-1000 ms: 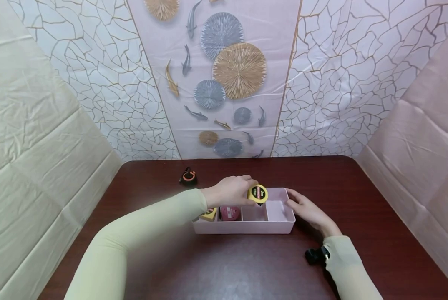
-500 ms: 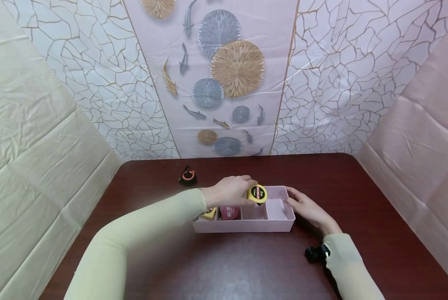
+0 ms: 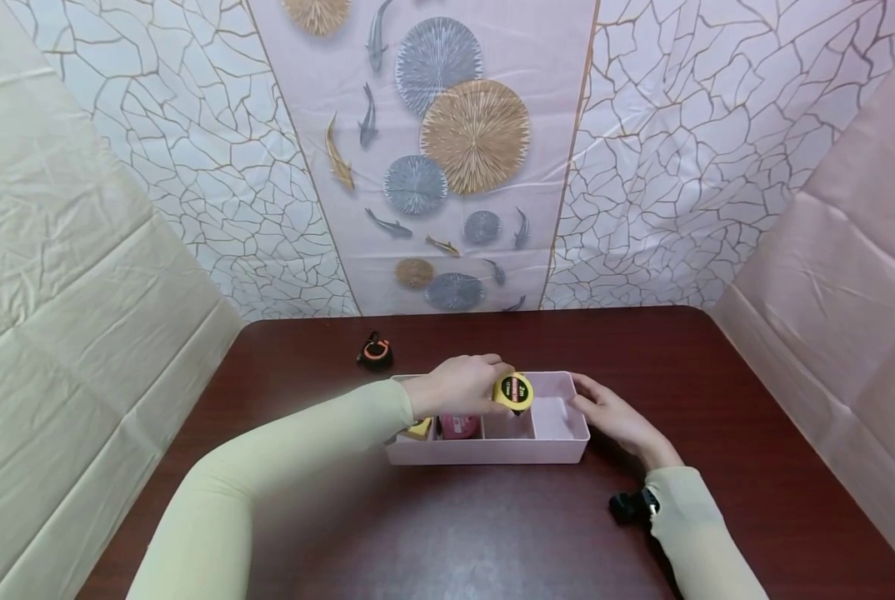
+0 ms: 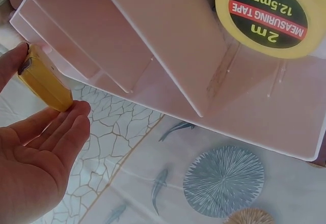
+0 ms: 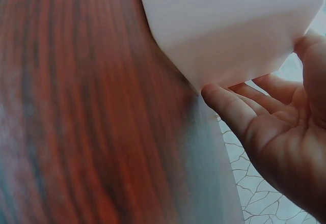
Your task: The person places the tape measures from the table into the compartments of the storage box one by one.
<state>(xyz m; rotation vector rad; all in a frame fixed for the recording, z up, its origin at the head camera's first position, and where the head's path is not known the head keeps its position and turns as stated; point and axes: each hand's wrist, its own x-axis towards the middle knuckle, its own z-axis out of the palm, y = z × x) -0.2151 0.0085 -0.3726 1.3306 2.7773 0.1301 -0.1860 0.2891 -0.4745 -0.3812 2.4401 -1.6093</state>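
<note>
My left hand (image 3: 464, 385) pinches a yellow tape measure (image 3: 512, 393) between thumb and fingertips. It hangs over the third compartment of a pale pink divided box (image 3: 485, 452). In the left wrist view the held tape measure (image 4: 48, 84) shows edge-on, near the box rim. Another yellow tape measure (image 3: 420, 428) lies in the leftmost compartment, partly behind my sleeve; its "2m 12.5mm" label faces the left wrist camera. Beside it sits a dark pink tape measure (image 3: 459, 427). My right hand (image 3: 616, 417) grips the box's right end, fingers against the outer wall (image 5: 234, 46) and thumb at the rim.
A black and orange tape measure (image 3: 376, 353) stands on the dark red-brown table (image 3: 447, 525), behind and left of the box. A patterned cloth backdrop (image 3: 477, 267) rises at the far edge, with cloth walls at both sides. A black device (image 3: 629, 509) sits on my right wrist.
My left hand has lowered the yellow tape measure very slightly and turned its label a little. The right hand and the box stay in place.
</note>
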